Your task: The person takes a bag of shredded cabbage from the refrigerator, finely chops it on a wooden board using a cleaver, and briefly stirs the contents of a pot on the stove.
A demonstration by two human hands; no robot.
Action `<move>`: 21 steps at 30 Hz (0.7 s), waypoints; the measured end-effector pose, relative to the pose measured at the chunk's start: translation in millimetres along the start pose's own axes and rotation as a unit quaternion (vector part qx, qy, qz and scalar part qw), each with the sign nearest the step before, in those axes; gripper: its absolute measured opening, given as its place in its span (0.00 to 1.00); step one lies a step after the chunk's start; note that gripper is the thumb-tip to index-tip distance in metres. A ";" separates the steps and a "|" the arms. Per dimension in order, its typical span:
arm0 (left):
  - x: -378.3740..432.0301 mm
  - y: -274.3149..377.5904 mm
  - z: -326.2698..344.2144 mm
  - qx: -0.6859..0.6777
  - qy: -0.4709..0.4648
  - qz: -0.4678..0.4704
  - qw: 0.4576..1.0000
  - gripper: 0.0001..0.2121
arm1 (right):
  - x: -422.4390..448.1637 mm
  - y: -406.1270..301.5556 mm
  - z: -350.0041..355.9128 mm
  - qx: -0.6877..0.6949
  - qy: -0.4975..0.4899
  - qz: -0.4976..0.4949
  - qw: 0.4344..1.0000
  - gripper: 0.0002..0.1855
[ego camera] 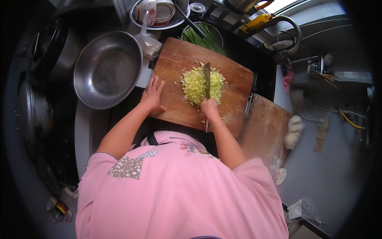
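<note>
My right hand (209,108) grips the handle of a kitchen knife (207,76), whose blade points away from me across a heap of finely chopped pale yellow-green vegetable (194,85). The heap lies on a large wooden cutting board (170,64), with small bits scattered around it. My left hand (152,95) rests with fingers spread on the board's left edge, holding nothing. Whether the blade touches the board under the heap is hidden.
A wide steel basin (109,70) stands left of the board, beside a knotted plastic bag (149,44). Behind are green stalks (203,37) in a colander and a bowl of dishes (159,15). A faucet (295,33) arches at right, above a second, floury board (262,119).
</note>
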State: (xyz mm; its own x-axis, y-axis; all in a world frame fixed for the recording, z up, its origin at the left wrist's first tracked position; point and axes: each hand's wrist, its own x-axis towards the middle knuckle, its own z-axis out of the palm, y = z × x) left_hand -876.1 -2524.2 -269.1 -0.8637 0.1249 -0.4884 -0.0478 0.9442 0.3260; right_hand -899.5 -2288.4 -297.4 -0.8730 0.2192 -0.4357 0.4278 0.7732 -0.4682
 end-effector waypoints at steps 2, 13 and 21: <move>0.0 -3.7 2.6 -0.006 -0.003 -0.005 1.000 0.50 | -14.1 -31.8 -28.6 0.021 -0.101 0.069 0.992 0.17; 3.8 -6.6 5.8 -0.001 0.005 0.006 1.000 0.51 | -21.4 -68.0 -33.9 0.006 -0.147 0.108 0.983 0.13; 3.1 -9.1 9.4 0.000 0.013 0.005 1.000 0.51 | -12.5 -35.3 -2.2 -0.041 -0.002 -0.032 0.999 0.13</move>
State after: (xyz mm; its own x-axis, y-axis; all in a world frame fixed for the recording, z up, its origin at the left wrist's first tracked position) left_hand -873.6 -2529.5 -281.2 -0.8765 0.1258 -0.4647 -0.0402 0.9427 0.3311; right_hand -904.2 -2317.0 -273.7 -0.8966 0.1661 -0.4105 0.3509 0.8320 -0.4298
